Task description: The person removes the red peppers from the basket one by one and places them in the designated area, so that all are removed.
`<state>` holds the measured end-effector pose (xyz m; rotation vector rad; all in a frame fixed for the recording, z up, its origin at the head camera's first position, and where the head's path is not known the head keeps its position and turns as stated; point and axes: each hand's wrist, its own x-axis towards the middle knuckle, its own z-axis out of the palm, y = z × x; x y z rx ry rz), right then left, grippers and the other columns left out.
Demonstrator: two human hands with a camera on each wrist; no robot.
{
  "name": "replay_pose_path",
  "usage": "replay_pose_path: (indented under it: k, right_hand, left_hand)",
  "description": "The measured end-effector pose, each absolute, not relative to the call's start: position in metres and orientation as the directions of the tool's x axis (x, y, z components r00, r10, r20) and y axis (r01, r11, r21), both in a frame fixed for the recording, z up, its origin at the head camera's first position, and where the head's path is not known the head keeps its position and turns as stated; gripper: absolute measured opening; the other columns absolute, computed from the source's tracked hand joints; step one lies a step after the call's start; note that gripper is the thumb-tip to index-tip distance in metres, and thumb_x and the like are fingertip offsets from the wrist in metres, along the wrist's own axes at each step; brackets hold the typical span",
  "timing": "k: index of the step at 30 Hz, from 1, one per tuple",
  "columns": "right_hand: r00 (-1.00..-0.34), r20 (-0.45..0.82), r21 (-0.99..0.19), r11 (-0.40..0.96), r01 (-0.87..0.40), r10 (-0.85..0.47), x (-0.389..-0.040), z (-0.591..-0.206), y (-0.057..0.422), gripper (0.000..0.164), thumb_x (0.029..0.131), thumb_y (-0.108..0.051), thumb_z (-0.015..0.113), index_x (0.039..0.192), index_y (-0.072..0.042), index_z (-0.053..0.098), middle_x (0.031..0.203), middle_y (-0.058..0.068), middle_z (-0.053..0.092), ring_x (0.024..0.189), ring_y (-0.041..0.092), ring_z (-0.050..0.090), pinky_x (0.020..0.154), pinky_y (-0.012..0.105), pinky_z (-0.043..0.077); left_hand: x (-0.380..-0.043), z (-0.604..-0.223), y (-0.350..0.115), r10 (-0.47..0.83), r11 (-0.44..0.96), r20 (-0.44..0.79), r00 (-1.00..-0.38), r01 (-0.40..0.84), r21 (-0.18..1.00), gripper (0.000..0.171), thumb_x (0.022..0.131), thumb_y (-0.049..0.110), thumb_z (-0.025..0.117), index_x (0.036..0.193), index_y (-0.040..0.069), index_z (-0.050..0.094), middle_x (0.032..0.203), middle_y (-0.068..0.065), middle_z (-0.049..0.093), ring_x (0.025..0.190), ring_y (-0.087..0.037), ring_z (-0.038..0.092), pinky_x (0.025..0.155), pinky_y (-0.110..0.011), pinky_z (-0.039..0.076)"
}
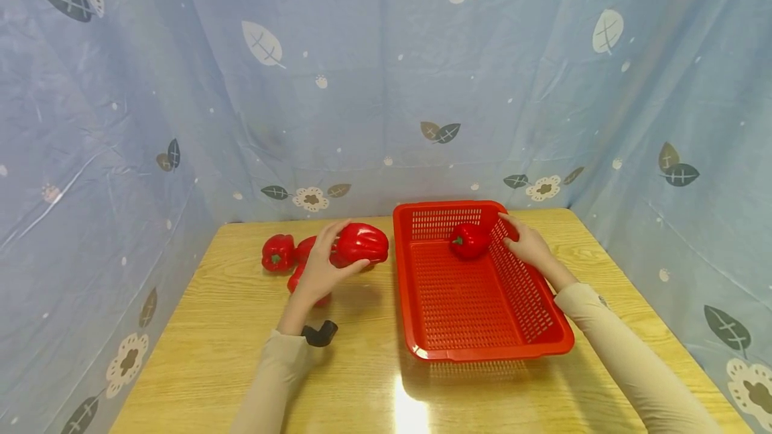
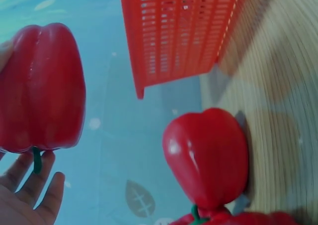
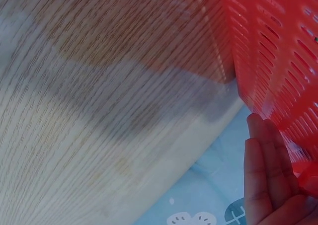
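My left hand (image 1: 321, 272) holds a red bell pepper (image 1: 362, 244) raised over the table, left of the basket. In the left wrist view that bell pepper (image 2: 42, 88) hangs with its green stem downward, thumb and fingers around it. A red perforated plastic basket (image 1: 410, 300) stands to the right. Inside, near its back right corner, lies another red bell pepper (image 1: 469, 241). My right hand (image 1: 531, 246) grips the basket's right rim; in the right wrist view, its fingers (image 3: 268, 165) lie along the outer wall.
Several more red bell peppers, among them one at the back left (image 1: 278, 253), lie grouped beneath and beside my left hand. A black curved piece (image 1: 319, 333) shows by my left wrist. Patterned blue cloth (image 1: 386, 86) surrounds the wooden table (image 1: 199, 353) at the back and sides.
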<state>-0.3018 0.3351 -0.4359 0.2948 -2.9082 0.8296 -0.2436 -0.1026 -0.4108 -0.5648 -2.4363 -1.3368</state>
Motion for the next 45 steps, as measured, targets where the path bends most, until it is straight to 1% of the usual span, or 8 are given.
replay_pose_path:
  k: [11, 16, 23, 26, 32, 37, 41, 45]
  right_hand:
    - [-0.978, 0.134, -0.519, 0.83, -0.204, -0.157, -0.302, -0.434, 0.335, 0.06, 0.087, -0.003, 0.052, 0.143, -0.005, 0.03, 0.136, 0.032, 0.039, 0.086, 0.038, 0.049, 0.075, 0.049, 0.04]
    - [-0.98, 0.132, -0.518, 0.832, -0.199, -0.152, -0.303, -0.435, 0.335, 0.06, 0.087, -0.004, 0.052, 0.143, -0.006, 0.03, 0.135, 0.033, 0.039, 0.085, 0.038, 0.049, 0.074, 0.05, 0.041]
    - [-0.979, 0.135, -0.521, 0.829, -0.201, -0.153, -0.302, -0.434, 0.335, 0.06, 0.087, -0.004, 0.052, 0.143, -0.006, 0.03, 0.136, 0.031, 0.039, 0.089, 0.039, 0.049, 0.074, 0.05, 0.041]
    - [-0.979, 0.133, -0.519, 0.831, -0.2, -0.152, -0.303, -0.434, 0.335, 0.06, 0.087, -0.004, 0.051, 0.143, -0.006, 0.03, 0.135, 0.032, 0.04, 0.083, 0.037, 0.049, 0.072, 0.048, 0.04]
    - [-0.979, 0.133, -0.514, 0.833, -0.203, -0.157, -0.303, -0.434, 0.334, 0.06, 0.087, -0.005, 0.051, 0.143, -0.006, 0.03, 0.132, 0.033, 0.042, 0.075, 0.034, 0.048, 0.071, 0.048, 0.04]
    - [-0.978, 0.135, -0.511, 0.835, -0.205, -0.158, -0.302, -0.434, 0.334, 0.06, 0.087, -0.004, 0.051, 0.143, -0.006, 0.03, 0.132, 0.032, 0.042, 0.07, 0.032, 0.047, 0.07, 0.046, 0.039]
    - [-0.977, 0.143, -0.513, 0.832, -0.209, -0.157, -0.301, -0.434, 0.334, 0.06, 0.087, -0.004, 0.051, 0.143, -0.005, 0.03, 0.135, 0.032, 0.039, 0.083, 0.037, 0.049, 0.074, 0.05, 0.041]
    - [-0.977, 0.144, -0.519, 0.828, -0.212, -0.16, -0.3, -0.434, 0.334, 0.06, 0.087, -0.004, 0.051, 0.143, -0.005, 0.03, 0.135, 0.033, 0.039, 0.087, 0.039, 0.049, 0.075, 0.051, 0.041]
  left_hand:
    - [-0.239, -0.415, -0.131, 0.103, 0.509, 0.44, -0.892, 0.427, 0.748, 0.078, 0.071, 0.044, 0.077, 0.137, 0.025, 0.041, 0.135, -0.001, 0.041, 0.121, -0.025, 0.043, 0.094, -0.055, 0.042]
    - [-0.237, -0.416, -0.146, 0.039, 0.529, 0.436, -0.899, 0.389, 0.754, 0.079, 0.07, 0.045, 0.078, 0.137, 0.028, 0.041, 0.135, 0.001, 0.04, 0.122, -0.024, 0.042, 0.094, -0.057, 0.041]
    - [-0.231, -0.415, -0.164, -0.029, 0.529, 0.471, -0.882, 0.386, 0.756, 0.078, 0.071, 0.037, 0.08, 0.137, 0.022, 0.042, 0.132, -0.003, 0.043, 0.119, -0.023, 0.043, 0.094, -0.052, 0.044]
    - [-0.231, -0.414, -0.173, -0.066, 0.545, 0.499, -0.864, 0.387, 0.744, 0.077, 0.071, 0.033, 0.08, 0.137, 0.021, 0.043, 0.13, -0.004, 0.045, 0.116, -0.021, 0.044, 0.092, -0.046, 0.045]
    - [-0.227, -0.417, -0.192, -0.148, 0.565, 0.5, -0.853, 0.342, 0.751, 0.076, 0.071, 0.029, 0.081, 0.136, 0.017, 0.044, 0.129, -0.008, 0.045, 0.115, -0.025, 0.044, 0.095, -0.049, 0.041]
    - [-0.224, -0.422, -0.206, -0.203, 0.591, 0.529, -0.824, 0.328, 0.737, 0.076, 0.07, 0.024, 0.082, 0.136, 0.013, 0.044, 0.127, -0.01, 0.045, 0.108, -0.025, 0.047, 0.087, -0.036, 0.04]
    - [-0.222, -0.428, -0.216, -0.251, 0.6, 0.515, -0.819, 0.286, 0.747, 0.077, 0.07, 0.025, 0.082, 0.136, 0.013, 0.044, 0.13, -0.009, 0.044, 0.109, -0.023, 0.046, 0.086, -0.032, 0.039]
    - [-0.217, -0.433, -0.226, -0.294, 0.604, 0.491, -0.82, 0.239, 0.76, 0.077, 0.071, 0.028, 0.081, 0.137, 0.015, 0.043, 0.131, -0.008, 0.043, 0.11, -0.023, 0.046, 0.085, -0.032, 0.039]
